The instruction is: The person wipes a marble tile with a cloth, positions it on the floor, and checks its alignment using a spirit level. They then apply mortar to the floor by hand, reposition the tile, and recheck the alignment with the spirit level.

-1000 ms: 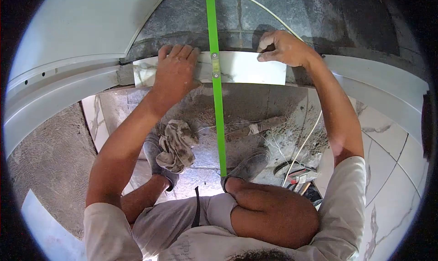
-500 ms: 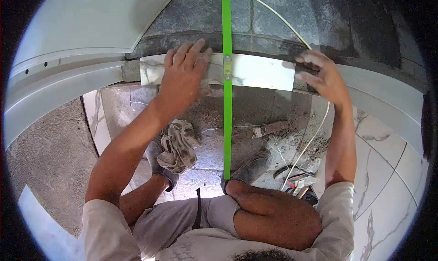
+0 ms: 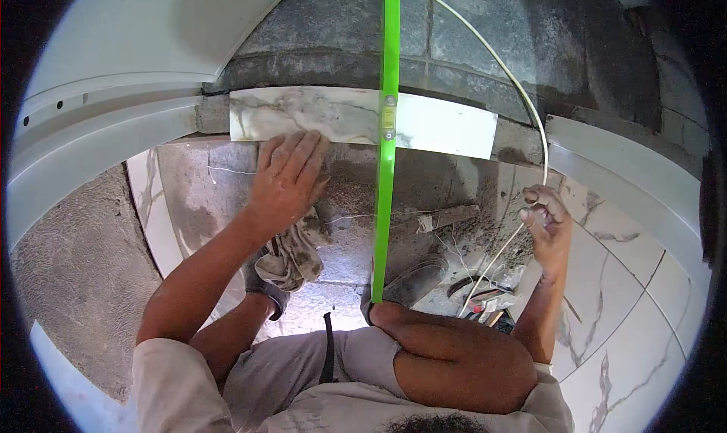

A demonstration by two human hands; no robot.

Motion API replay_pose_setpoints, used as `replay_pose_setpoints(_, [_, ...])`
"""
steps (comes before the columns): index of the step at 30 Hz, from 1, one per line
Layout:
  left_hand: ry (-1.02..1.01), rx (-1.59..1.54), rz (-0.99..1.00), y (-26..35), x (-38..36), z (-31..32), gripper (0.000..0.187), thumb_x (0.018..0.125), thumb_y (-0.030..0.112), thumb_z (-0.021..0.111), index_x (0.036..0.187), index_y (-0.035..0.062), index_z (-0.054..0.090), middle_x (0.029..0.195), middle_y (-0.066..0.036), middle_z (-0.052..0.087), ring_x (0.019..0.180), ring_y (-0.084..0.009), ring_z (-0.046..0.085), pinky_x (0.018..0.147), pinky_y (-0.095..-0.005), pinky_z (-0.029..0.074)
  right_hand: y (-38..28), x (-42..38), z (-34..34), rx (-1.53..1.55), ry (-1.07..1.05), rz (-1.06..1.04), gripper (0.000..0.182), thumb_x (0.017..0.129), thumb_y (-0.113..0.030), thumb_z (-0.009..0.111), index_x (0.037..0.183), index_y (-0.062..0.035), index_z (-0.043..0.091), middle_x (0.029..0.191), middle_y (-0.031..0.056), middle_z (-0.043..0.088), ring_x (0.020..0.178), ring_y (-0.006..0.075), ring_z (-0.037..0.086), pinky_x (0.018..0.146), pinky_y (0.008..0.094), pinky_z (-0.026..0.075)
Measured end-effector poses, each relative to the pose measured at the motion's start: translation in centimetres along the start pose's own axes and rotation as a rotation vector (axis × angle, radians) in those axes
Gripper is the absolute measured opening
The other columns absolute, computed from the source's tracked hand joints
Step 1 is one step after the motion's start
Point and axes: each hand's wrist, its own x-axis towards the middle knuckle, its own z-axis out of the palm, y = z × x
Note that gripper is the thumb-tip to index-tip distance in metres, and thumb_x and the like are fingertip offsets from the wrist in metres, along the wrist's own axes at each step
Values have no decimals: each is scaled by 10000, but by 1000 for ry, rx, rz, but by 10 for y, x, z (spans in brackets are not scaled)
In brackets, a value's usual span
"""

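Observation:
A narrow white marbled tile strip [image 3: 310,115] lies across a threshold. Over it runs a long green spirit level [image 3: 385,183], its vial above the tile and its near end by my foot. The fingertips of my left hand [image 3: 288,175] rest at the tile's near edge, fingers stretched out and holding nothing. Off to the right, my right hand [image 3: 545,213] is raised with curled fingers at a thin white cable [image 3: 538,122], which passes by or through them; whether they grip it is unclear.
A dirty cloth [image 3: 291,255] lies near my left foot. Wooden piece [image 3: 454,215] and loose wires lie right of the level. Tools [image 3: 488,300] sit by my right knee. Large marbled tiles [image 3: 613,304] cover the right floor; a white door panel [image 3: 144,31] stands upper left.
My left hand has slid back from the tile's top to its near edge. My right hand has moved from the tile's right end down towards me, beside the cable. The level appears slightly further right.

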Motion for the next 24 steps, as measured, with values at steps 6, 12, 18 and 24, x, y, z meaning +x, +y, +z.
replay_pose_setpoints(6, [46, 65, 6, 2, 0, 15, 651, 737, 236, 742, 1303, 10, 511, 1293, -152, 514, 1181, -317, 489, 1024, -496, 347, -4, -4, 21, -92, -62, 16, 265, 767, -126, 757, 994, -27, 661, 1053, 125, 652, 957, 231, 603, 764, 318, 464])
replay_pose_setpoints(12, [15, 130, 16, 4, 1, 13, 609, 756, 243, 716, 1283, 0, 532, 1282, -156, 521, 1180, -317, 486, 1024, -511, 342, -10, 3, 27, -164, -86, 4, 265, 771, -110, 749, 1002, -19, 656, 1057, 126, 649, 946, 237, 608, 749, 317, 469])
replay_pose_setpoints(18, [35, 108, 0, 4, -3, 14, 635, 753, 255, 719, 1301, 8, 515, 1311, -147, 500, 1182, -319, 484, 1015, -507, 341, -12, 7, 30, -172, -79, 9, 263, 770, -113, 754, 997, -19, 660, 1063, 135, 643, 948, 245, 609, 758, 324, 474])
replay_pose_setpoints(24, [73, 78, 12, 9, -4, 15, 609, 754, 211, 679, 1305, 9, 515, 1297, -132, 506, 1172, -282, 488, 1006, -490, 371, -14, 4, 38, -222, -121, 40, 292, 767, -131, 755, 1027, -28, 673, 1067, 160, 639, 967, 298, 618, 832, 358, 482])
